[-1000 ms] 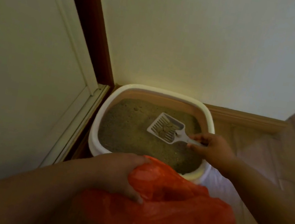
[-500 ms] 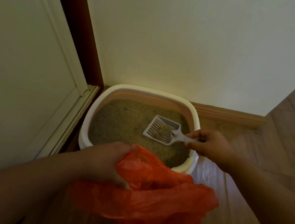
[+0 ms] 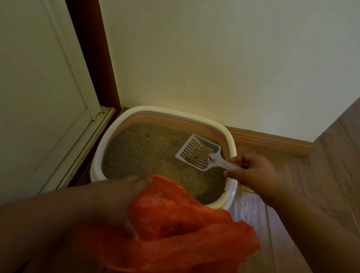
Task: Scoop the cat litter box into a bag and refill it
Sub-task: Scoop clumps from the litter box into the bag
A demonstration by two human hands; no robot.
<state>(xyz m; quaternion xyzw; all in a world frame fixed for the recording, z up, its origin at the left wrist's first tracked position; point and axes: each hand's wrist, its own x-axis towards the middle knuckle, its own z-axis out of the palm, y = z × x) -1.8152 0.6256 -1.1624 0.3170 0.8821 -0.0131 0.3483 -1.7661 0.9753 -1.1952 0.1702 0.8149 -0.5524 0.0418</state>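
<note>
A cream litter box (image 3: 113, 124) full of tan litter (image 3: 147, 152) stands in the corner of the room. My right hand (image 3: 256, 174) grips the handle of a white slotted scoop (image 3: 197, 152), held above the litter at the box's right side with some clumps in it. My left hand (image 3: 115, 199) holds the edge of a crumpled orange plastic bag (image 3: 180, 237) just in front of the box's near rim.
A white door (image 3: 15, 83) with a dark wooden frame (image 3: 87, 31) is on the left. A pale wall (image 3: 214, 46) with a wooden skirting board (image 3: 269, 142) runs behind the box. Wooden floor (image 3: 351, 154) stretches to the right.
The scoop has lifted slightly and shifted toward the right side of the box. The bag and my left hand stay in front of the box.
</note>
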